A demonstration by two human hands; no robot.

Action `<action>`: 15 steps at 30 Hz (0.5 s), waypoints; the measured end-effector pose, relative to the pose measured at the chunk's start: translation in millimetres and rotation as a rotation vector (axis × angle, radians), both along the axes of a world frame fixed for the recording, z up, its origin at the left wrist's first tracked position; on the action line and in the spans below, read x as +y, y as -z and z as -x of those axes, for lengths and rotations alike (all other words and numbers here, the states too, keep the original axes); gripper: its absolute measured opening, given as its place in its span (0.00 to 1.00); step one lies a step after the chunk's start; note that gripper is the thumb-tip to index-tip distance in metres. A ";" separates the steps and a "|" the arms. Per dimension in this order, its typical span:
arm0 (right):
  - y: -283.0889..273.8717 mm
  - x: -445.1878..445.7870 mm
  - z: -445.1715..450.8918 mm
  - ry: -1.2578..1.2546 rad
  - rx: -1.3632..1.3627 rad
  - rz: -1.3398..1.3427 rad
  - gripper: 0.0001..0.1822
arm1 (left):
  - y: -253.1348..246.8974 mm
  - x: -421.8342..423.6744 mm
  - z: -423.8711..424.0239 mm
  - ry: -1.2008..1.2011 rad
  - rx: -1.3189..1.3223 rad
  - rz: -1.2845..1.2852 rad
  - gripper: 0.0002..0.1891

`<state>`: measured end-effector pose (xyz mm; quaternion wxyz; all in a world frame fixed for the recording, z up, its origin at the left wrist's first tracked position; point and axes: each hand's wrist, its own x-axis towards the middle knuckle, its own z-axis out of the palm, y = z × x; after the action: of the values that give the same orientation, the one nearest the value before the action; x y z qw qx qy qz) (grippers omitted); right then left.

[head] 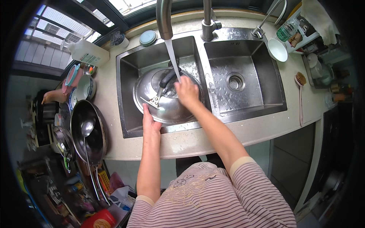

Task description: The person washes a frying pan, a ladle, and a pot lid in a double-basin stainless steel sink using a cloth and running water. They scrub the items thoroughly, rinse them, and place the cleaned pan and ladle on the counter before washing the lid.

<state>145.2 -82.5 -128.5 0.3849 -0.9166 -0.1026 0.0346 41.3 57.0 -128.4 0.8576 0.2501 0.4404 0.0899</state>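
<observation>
A domed stainless-steel wok lid (176, 109) with a dark handle (170, 77) and a perforated metal bracket (154, 100) lies in the left sink basin (129, 77). My left hand (151, 119) grips its near-left rim, thumb on top and the fingers hidden beneath. On the dome's right side, my right hand (186, 91) touches the metal beside the handle. Its fingertips are blurred, and whether anything is under them cannot be seen. Water (172, 57) runs from the faucet (164, 20) onto the lid next to my right fingers.
A wok (75, 125) holding a ladle (88, 127) stands left of the sink, near stacked bowls (86, 87) and a white jug (89, 53). The right basin (225, 97) is wet. Beyond it are a white bowl (277, 50) and a long-handled brush (301, 94).
</observation>
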 end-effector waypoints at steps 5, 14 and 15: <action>-0.2 14.8 38.1 -0.214 -0.131 0.184 0.21 | 12.0 6.2 2.7 0.023 -0.034 0.032 0.22; 11.0 -27.4 18.6 -0.116 0.081 -0.098 0.15 | 17.2 27.2 -4.9 -0.055 -0.049 -0.266 0.18; -4.2 -32.5 28.0 -0.183 0.118 -0.170 0.15 | 10.7 38.0 -6.2 -0.045 -0.044 -0.355 0.18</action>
<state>117.2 -115.0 -124.3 0.4616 -0.8639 -0.1657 0.1144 47.5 95.0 -139.1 0.8072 0.3854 0.4042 0.1910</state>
